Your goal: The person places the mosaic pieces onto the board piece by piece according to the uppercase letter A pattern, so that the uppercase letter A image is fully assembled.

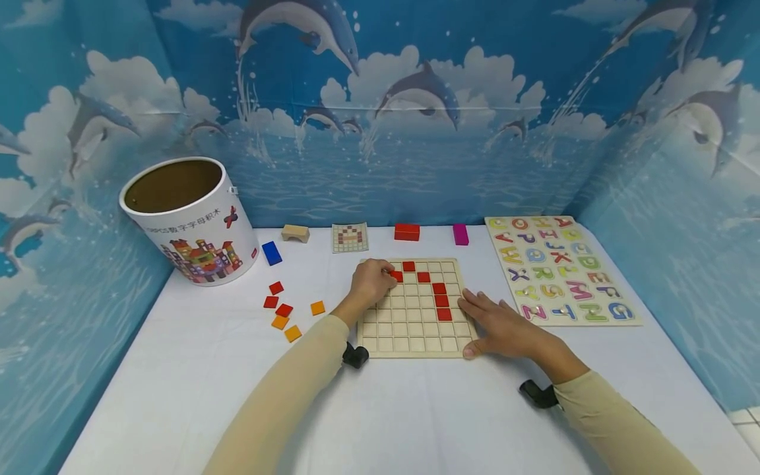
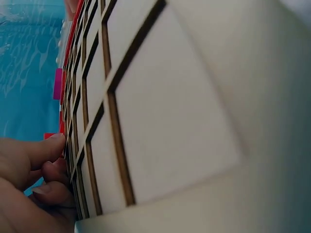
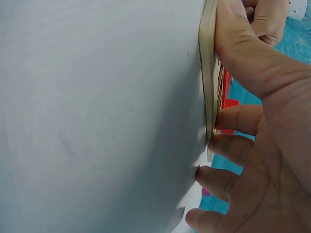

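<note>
Head view: the left hand (image 1: 371,282) pinches a red tile (image 1: 396,276) at the grid board's (image 1: 415,330) top-left cells; the right hand (image 1: 501,324), fingers flat, steadies the board's edge on the table (image 1: 415,415). A slip could skew the tile. Left wrist: fingers (image 2: 46,150) curled tight. Right wrist: thumb (image 3: 238,43) on the rim. Loose tiles (image 1: 285,310) and the bucket (image 1: 190,221) lie well clear.

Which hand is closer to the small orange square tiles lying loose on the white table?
Left. The left hand rests on the wooden grid board's upper left corner, just right of the small orange square tiles. The right hand rests at the board's right edge, farther away.
</note>
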Demonstrator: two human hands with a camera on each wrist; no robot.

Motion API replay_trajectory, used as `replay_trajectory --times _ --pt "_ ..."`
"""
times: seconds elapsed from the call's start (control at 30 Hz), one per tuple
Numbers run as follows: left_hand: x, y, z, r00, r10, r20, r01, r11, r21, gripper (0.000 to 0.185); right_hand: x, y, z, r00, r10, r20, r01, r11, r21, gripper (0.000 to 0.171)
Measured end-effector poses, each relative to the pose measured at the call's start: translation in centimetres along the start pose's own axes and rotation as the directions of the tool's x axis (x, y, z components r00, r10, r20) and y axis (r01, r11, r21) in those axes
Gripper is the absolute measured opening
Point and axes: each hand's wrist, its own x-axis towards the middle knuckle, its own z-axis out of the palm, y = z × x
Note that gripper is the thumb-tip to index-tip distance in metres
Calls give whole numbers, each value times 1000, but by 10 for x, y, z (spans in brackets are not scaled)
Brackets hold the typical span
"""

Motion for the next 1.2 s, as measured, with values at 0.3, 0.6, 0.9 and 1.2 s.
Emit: replay_trajectory --times 0.3,0.6,0.9,1.2 --pt "-4 -4 -7 998 48 50 -51 998 49 38 1 0 0 1000 -4 -1 4 1000 0 112" --pt "-31 -53 -91 997 -51 55 56 994 -95 39 3 2 2 1000 1 -1 -1 1000 -27 113" --pt "-71 -127 -165 930 -363 -59 350 924 -156 42 1 4 1 1000 13 -4 -13 1000 -7 113" --pt "-81 -155 -160 923 -375 -93 369 926 -76 44 1 -1 0 1000 5 -9 -5 1000 -3 113"
